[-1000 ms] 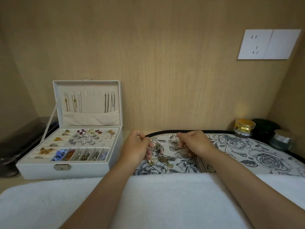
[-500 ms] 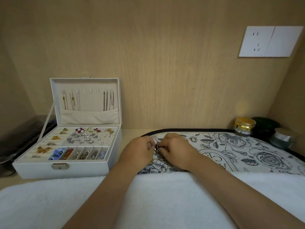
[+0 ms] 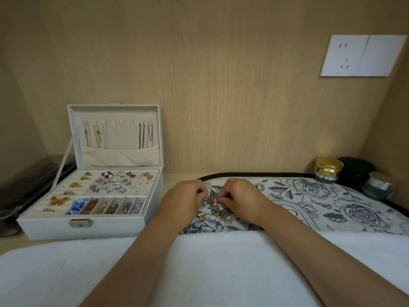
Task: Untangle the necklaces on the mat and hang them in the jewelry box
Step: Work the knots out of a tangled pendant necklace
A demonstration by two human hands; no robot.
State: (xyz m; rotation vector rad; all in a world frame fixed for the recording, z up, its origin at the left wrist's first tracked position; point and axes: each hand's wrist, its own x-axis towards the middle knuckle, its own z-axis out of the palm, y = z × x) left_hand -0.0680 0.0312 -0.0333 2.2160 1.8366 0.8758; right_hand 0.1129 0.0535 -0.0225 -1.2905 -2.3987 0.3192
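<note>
A knot of thin gold and dark necklaces (image 3: 218, 212) lies on the rose-printed mat (image 3: 321, 200). My left hand (image 3: 184, 201) and my right hand (image 3: 240, 197) rest on the mat on either side of the knot, fingers curled and pinching chain strands at its top. The fingertips hide part of the tangle. The white jewelry box (image 3: 88, 227) stands open to the left, its lid (image 3: 114, 134) upright. Gold chains hang from the lid's left hooks and dark chains from the right ones; the middle hooks are bare.
The box's tray holds several earrings, brooches and beads. A white towel (image 3: 221, 269) covers the near edge under my forearms. A gold jar (image 3: 328, 170), a dark jar (image 3: 356, 170) and a silver-lidded jar (image 3: 379, 185) stand at the back right. A dark case (image 3: 26, 187) lies left of the box.
My hands came together from about a hand's width apart and lowered onto the mat; the tangle that hung between them now lies on it. In the last half second they barely moved.
</note>
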